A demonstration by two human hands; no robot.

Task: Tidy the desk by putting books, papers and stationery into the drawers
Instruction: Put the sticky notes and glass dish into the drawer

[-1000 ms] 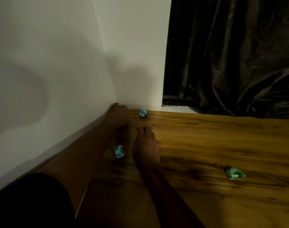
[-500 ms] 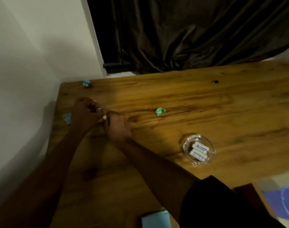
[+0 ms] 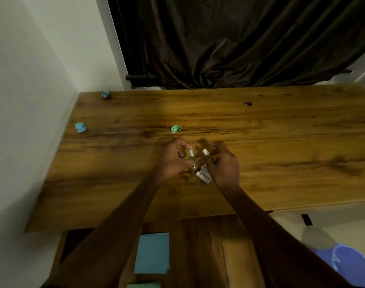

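Head view: left hand pinches a short white stick between thumb and fingertips, stick end pointing up. Right hand pinches a second white stick the same way. Both grips are narrow, fingers curled. What the sticks are (chalk, erasers, refills) cannot be told; faint label marks only.

Between and just under the 2 hands sits a small glass dish on the wooden desk, near the middle. More white sticks lie in it, partly hidden by the right hand.

Outward on the desk:
- green paper ball, just beyond the hands
- blue paper ball, at the left edge
- smaller blue paper ball, far-left corner
- small dark item, far right of centre, too small to identify

Below the near edge, an open drawer holds a blue pad; a green item shows at the frame bottom. A violet basin sits on the floor, near right.

Step in hand, as judged: gathering loose small stationery into the dish. The next move calls for releasing both sticks into the dish without tipping it, then carrying the dish level to the drawer. The 3 paper balls are not yet collected.
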